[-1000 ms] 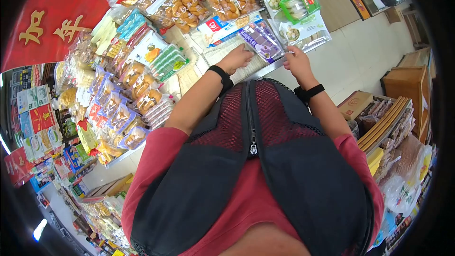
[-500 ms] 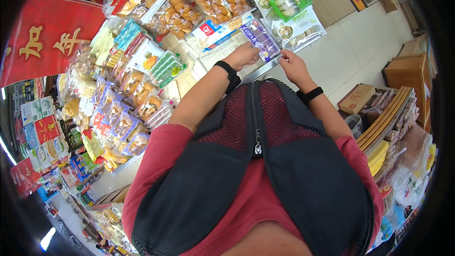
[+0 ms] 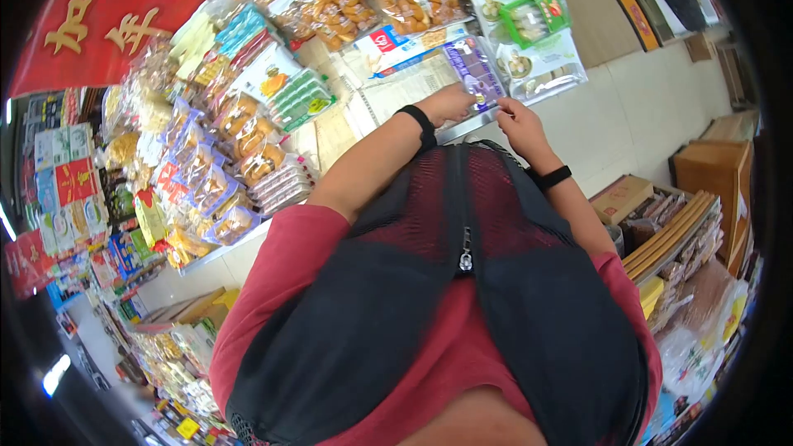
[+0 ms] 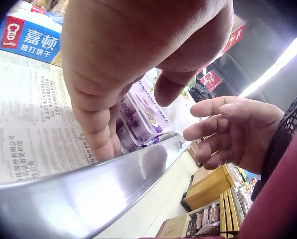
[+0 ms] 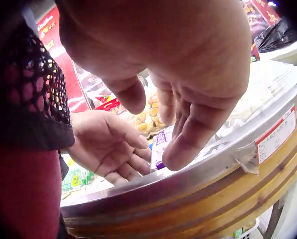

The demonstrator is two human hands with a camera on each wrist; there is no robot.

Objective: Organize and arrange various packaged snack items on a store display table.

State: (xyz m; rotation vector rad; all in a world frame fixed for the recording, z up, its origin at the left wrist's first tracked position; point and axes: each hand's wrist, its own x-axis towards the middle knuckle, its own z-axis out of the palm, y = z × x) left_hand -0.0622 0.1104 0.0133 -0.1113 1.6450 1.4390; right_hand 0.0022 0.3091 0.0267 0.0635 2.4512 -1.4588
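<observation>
A purple-printed pack of taro cakes (image 3: 473, 66) lies at the front edge of the display counter. My left hand (image 3: 448, 105) is at its near left corner. In the left wrist view its fingers (image 4: 104, 134) reach down along the pack's side, and the thumb stands apart over the near end. My right hand (image 3: 524, 130) hovers by the pack's near right corner. Its fingers are loosely bent, with nothing between thumb and fingers in the right wrist view (image 5: 188, 119). Part of the pack is hidden behind my left hand in the left wrist view.
A blue and white cracker box (image 3: 405, 49) lies behind the pack on newspaper (image 3: 376, 99). White-green packs (image 3: 541, 58) with a green tray (image 3: 533, 16) lie to the right. Twisted-dough bags (image 3: 330, 8) and other snacks fill the left and back. A metal rim (image 4: 113, 184) borders the counter.
My left hand has moved right, onto the pack's near left corner. The right hand stays near the right corner. The head view has shifted slightly.
</observation>
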